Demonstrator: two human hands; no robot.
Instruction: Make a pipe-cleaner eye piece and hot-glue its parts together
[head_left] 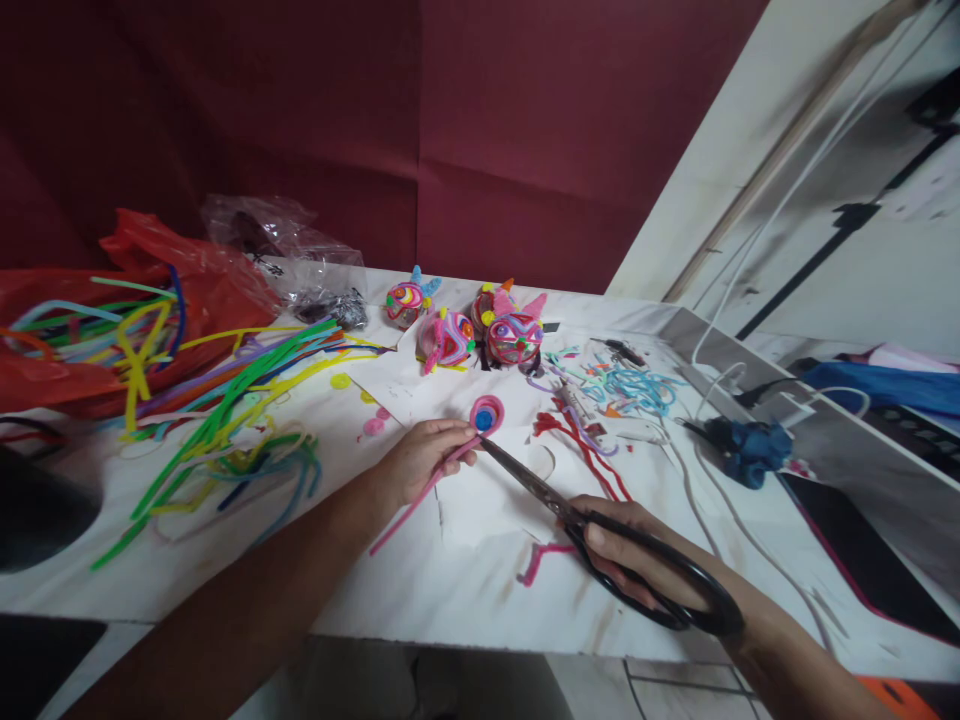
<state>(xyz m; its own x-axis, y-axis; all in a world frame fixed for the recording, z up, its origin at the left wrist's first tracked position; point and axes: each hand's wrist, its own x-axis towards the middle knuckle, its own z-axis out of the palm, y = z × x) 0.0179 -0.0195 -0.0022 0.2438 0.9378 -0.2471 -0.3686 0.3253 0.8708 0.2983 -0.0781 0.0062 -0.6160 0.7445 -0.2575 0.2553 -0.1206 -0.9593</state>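
Desk [420, 605]: pale; red bag [191, 262] cropped at left
Left fingers [454, 429]: pinching the pink coil [485, 419], palm hidden
Right fingers [622, 513]: wrapped round scissors [567, 512], partly hidden by handles
Coil: above the desk's middle; scissors contact unclear

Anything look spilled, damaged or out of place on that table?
One thing: a short, bent pink fuzzy stem lies alone near the front edge of the white marbled table, beside the black-handled metal scissors. It looks like a stray offcut, apart from the bundled green fuzzy stems.
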